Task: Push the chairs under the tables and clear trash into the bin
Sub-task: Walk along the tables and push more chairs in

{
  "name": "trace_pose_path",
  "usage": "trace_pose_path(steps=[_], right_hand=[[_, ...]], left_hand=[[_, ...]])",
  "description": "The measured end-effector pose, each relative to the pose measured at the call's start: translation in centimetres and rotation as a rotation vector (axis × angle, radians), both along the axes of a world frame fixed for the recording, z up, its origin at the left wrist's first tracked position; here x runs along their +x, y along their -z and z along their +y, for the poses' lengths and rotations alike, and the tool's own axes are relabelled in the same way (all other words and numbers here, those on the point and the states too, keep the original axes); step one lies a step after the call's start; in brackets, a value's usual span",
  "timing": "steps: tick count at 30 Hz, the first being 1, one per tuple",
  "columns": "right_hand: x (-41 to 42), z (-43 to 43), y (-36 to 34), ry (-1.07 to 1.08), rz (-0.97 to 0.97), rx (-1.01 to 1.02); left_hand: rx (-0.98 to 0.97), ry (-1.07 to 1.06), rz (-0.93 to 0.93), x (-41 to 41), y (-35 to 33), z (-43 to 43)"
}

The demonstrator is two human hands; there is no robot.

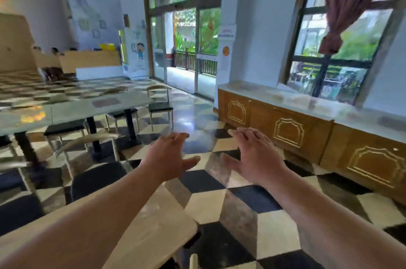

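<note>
My left hand (170, 155) and my right hand (252, 154) are stretched out ahead of me over the checkered floor, fingers spread, holding nothing. A pale table (167, 220) lies under my left forearm at the bottom. A dark-seated chair (98, 177) stands left of my left hand, partly beneath that table's far edge. Further back a long glass-topped table (72, 108) has dark-seated chairs around it. One of them (160, 104) stands out from its right end, another (63, 130) sits under its near side. No trash or bin is visible.
A low wooden cabinet (285, 130) with a pale top runs along the right wall under a window with a tied red curtain (342, 5). Glass doors (186, 49) open at the back. People sit behind a wooden counter (90, 60) at far left.
</note>
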State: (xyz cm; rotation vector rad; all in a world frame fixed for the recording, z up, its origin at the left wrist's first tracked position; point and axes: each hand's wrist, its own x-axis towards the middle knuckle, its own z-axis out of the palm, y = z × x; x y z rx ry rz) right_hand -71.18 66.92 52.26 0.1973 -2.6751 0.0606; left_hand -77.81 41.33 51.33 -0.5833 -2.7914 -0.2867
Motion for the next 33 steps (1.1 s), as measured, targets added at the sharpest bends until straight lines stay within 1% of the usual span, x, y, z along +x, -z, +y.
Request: trace_pose_path(steps=[3, 6, 12, 15, 22, 26, 29, 33], right_hand=[[0.7, 8.2, -2.5, 0.07, 0.049, -0.009], [1.1, 15.7, -3.6, 0.16, 0.001, -0.002], [-0.1, 26.1, -2.4, 0.257, -0.087, 0.012], [-2.1, 29.7, -0.8, 0.293, -0.139, 0.029], [-11.0, 37.7, 3.1, 0.37, -0.2, 0.015], [-17.6, 42.7, 3.4, 0.449, -0.251, 0.122], [-22.2, 46.3, 1.8, 0.498, -0.279, 0.119], [-28.0, 51.3, -0.9, 0.543, -0.218, 0.083]], left_hand=[[-0.003, 0.068, 0.043, -0.9, -3.0, 8.6], [-0.004, 0.1, 0.03, -1.2, -3.9, 16.3], [-0.053, 0.153, 0.0, -3.2, -1.5, 27.7], [-0.129, 0.19, -0.019, -5.8, 0.1, 32.1], [-0.141, 0.283, -0.142, -16.7, 3.6, 41.4], [-0.079, 0.335, -0.158, -24.8, 4.8, 46.8], [-0.06, 0.389, -0.17, -30.5, 3.4, 50.7], [0.031, 0.429, -0.134, -38.0, 0.2, 56.3]])
